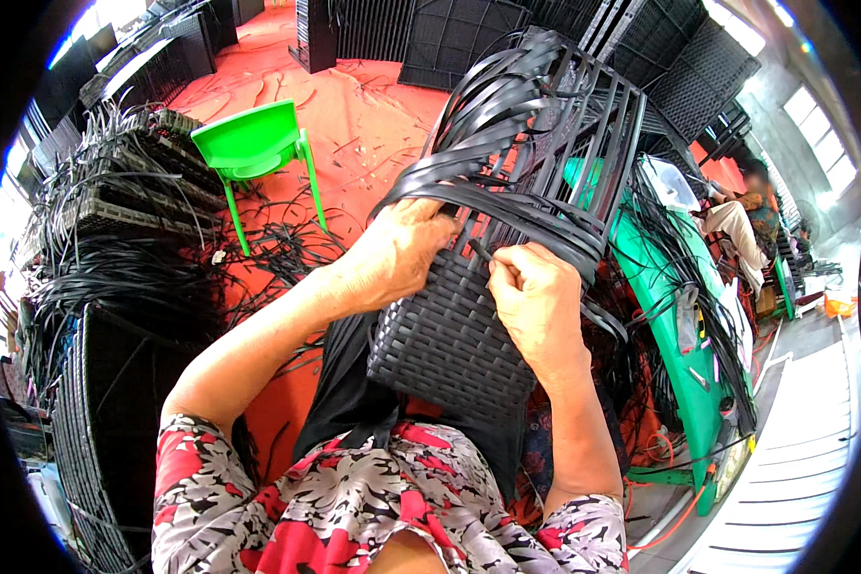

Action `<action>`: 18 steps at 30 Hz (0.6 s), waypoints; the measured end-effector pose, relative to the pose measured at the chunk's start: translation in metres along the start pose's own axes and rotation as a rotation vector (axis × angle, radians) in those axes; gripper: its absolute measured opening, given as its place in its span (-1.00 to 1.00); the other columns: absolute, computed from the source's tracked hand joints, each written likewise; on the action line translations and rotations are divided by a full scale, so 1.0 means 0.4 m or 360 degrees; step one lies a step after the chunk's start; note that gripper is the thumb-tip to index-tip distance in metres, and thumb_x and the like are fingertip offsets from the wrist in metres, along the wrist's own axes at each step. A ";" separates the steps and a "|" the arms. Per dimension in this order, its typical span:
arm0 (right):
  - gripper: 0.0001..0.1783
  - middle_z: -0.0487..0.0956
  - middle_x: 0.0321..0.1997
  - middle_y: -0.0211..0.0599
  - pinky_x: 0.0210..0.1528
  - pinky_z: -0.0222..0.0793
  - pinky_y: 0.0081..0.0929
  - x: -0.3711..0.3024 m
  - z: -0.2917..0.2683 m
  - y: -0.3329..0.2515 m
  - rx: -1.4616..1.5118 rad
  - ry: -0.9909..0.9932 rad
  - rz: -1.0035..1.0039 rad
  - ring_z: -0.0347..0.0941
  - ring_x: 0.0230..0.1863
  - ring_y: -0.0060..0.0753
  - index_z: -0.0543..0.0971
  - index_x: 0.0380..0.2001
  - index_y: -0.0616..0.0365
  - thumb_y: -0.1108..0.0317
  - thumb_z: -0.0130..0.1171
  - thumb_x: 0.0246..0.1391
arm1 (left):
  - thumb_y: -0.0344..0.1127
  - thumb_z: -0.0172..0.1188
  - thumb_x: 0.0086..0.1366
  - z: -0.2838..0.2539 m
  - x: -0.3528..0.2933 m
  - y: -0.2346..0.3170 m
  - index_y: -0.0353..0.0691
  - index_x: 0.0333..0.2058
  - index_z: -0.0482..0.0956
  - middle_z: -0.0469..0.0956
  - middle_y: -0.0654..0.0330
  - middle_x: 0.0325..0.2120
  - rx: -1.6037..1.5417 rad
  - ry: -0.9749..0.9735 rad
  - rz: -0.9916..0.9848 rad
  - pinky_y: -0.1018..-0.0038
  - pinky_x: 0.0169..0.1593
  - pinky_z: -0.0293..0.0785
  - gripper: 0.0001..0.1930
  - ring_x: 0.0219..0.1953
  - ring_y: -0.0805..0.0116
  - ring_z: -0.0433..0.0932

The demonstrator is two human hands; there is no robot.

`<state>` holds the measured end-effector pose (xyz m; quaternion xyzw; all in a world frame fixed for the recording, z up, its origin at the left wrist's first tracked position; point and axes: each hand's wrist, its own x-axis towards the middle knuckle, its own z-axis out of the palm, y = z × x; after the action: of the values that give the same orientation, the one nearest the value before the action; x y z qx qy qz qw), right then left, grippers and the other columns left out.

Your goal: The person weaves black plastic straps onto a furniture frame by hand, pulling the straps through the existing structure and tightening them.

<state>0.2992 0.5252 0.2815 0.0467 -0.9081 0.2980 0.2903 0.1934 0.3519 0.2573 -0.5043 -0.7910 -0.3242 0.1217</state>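
A black woven panel point(450, 335) lies tilted on my lap. Its near part is tightly woven, while bare lengthwise bars show at the far end. Loose flat black plastic strips point(488, 105) fan over its far left side, and a bundle of them crosses the frame. At the upper left edge of the weave, my left hand point(411, 244) is closed, its curled fingers around strips just below the bundle. To its right, my right hand point(536, 287) pinches the end of a black strip point(479, 251) between thumb and forefinger. The fingertips of both hands are partly hidden.
A green plastic chair point(258, 143) stands on the red floor covering point(364, 105). Stacked woven panels point(134, 182) and heaped strips fill the left. A green table point(674, 335) with strips over it stands at right; beyond it sits another person point(737, 225).
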 end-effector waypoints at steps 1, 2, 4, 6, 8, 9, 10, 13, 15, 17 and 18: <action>-0.96 0.53 -0.50 -0.03 -0.38 0.41 -0.20 0.006 0.004 -0.009 -0.0124 -0.0041 -0.0056 0.49 -0.46 0.04 0.58 -0.49 0.26 0.51 0.18 -0.06 | -0.59 0.06 0.04 0.024 -0.005 -0.013 -0.40 -0.20 0.53 0.29 -0.23 0.09 0.0036 0.0093 0.0063 0.03 0.13 0.27 -0.71 0.14 -0.26 0.28; -0.94 0.53 -0.51 -0.04 -0.39 0.41 -0.24 0.014 0.010 -0.015 -0.0246 -0.0082 -0.0114 0.50 -0.48 0.00 0.60 -0.47 0.28 0.52 0.18 -0.06 | -0.59 0.07 0.05 0.028 -0.010 -0.013 -0.40 -0.22 0.53 0.27 -0.23 0.10 0.0110 0.0162 0.0096 0.02 0.14 0.26 -0.73 0.15 -0.27 0.26; -0.91 0.56 -0.47 -0.01 -0.33 0.42 -0.21 0.026 0.008 -0.015 -0.0313 -0.0187 -0.0112 0.52 -0.41 0.03 0.61 -0.45 0.29 0.52 0.14 -0.04 | -0.57 0.08 0.05 0.030 -0.002 -0.003 -0.39 -0.24 0.54 0.26 -0.23 0.10 0.0190 0.0215 0.0159 0.01 0.12 0.26 -0.75 0.15 -0.29 0.25; -0.91 0.56 -0.47 -0.02 -0.33 0.41 -0.22 0.040 0.021 -0.001 -0.0142 -0.0198 -0.0163 0.52 -0.41 0.03 0.61 -0.45 0.29 0.52 0.15 -0.04 | -0.55 0.10 0.06 0.023 0.003 0.001 -0.36 -0.25 0.55 0.27 -0.24 0.09 0.0206 0.0214 0.0187 0.00 0.10 0.27 -0.77 0.13 -0.30 0.26; -0.92 0.56 -0.47 -0.05 -0.34 0.40 -0.31 0.043 0.033 0.008 -0.0030 -0.0227 -0.0149 0.51 -0.43 -0.04 0.60 -0.44 0.32 0.53 0.16 -0.03 | -0.53 0.12 0.06 0.015 0.012 -0.004 -0.33 -0.25 0.56 0.30 -0.23 0.07 0.0016 -0.0021 -0.0008 0.01 0.05 0.32 -0.77 0.08 -0.28 0.33; -0.93 0.55 -0.47 -0.05 -0.33 0.40 -0.28 0.045 0.036 0.005 0.0022 -0.0182 -0.0124 0.51 -0.42 -0.01 0.60 -0.44 0.31 0.54 0.17 -0.03 | -0.51 0.13 0.06 0.010 0.013 -0.006 -0.32 -0.25 0.56 0.31 -0.23 0.05 -0.0078 -0.0129 -0.0110 0.02 0.02 0.34 -0.77 0.05 -0.27 0.37; -0.94 0.54 -0.46 -0.05 -0.32 0.41 -0.25 0.042 0.038 0.000 0.0074 -0.0138 -0.0100 0.50 -0.41 0.02 0.59 -0.44 0.30 0.55 0.17 -0.03 | -0.47 0.18 0.06 0.010 0.014 -0.002 -0.33 -0.36 0.59 0.41 -0.22 -0.05 -0.0257 -0.0001 -0.0172 0.09 -0.06 0.41 -0.86 -0.07 -0.19 0.48; -0.89 0.55 -0.46 -0.13 -0.34 0.43 -0.40 0.036 0.039 -0.010 0.0190 0.0110 -0.0151 0.51 -0.45 -0.19 0.59 -0.36 0.32 0.62 0.22 -0.03 | -0.47 0.17 0.05 -0.014 0.033 -0.021 -0.40 -0.53 0.56 0.48 -0.20 -0.15 -0.0447 0.0127 0.0004 0.16 -0.11 0.43 -0.91 -0.13 -0.16 0.51; -0.86 0.57 -0.41 -0.17 -0.36 0.43 -0.47 0.042 0.046 -0.024 0.0504 0.0094 0.0014 0.50 -0.46 -0.38 0.60 -0.29 0.34 0.62 0.21 0.01 | -0.51 0.20 0.09 -0.096 0.063 0.007 -0.41 -0.50 0.54 0.54 0.06 -0.44 -0.0823 -0.0088 -0.0352 0.40 -0.17 0.40 -0.93 -0.31 0.26 0.53; -0.80 0.58 -0.31 -0.27 -0.44 0.37 -0.63 0.049 0.055 -0.031 0.0893 0.0055 0.0191 0.42 -0.47 -0.64 0.60 -0.17 0.37 0.60 0.18 0.10 | -0.48 0.20 0.11 -0.141 0.090 0.010 -0.41 -0.47 0.54 0.50 0.16 -0.56 -0.0876 -0.0159 -0.0198 0.44 -0.28 0.39 -0.91 -0.44 0.43 0.46; -0.81 0.58 -0.33 -0.30 -0.45 0.36 -0.67 0.056 0.058 -0.036 0.1023 0.0030 0.0208 0.41 -0.48 -0.67 0.60 -0.18 0.36 0.58 0.19 0.11 | -0.45 0.19 0.17 -0.137 0.090 0.013 -0.41 -0.43 0.53 0.44 0.18 -0.59 -0.0850 -0.0097 -0.0049 0.45 -0.31 0.37 -0.89 -0.45 0.47 0.41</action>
<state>0.2729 0.5022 0.2863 0.0749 -0.7660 0.5877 0.2495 0.1739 0.3445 0.3195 -0.5160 -0.6882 -0.5081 -0.0444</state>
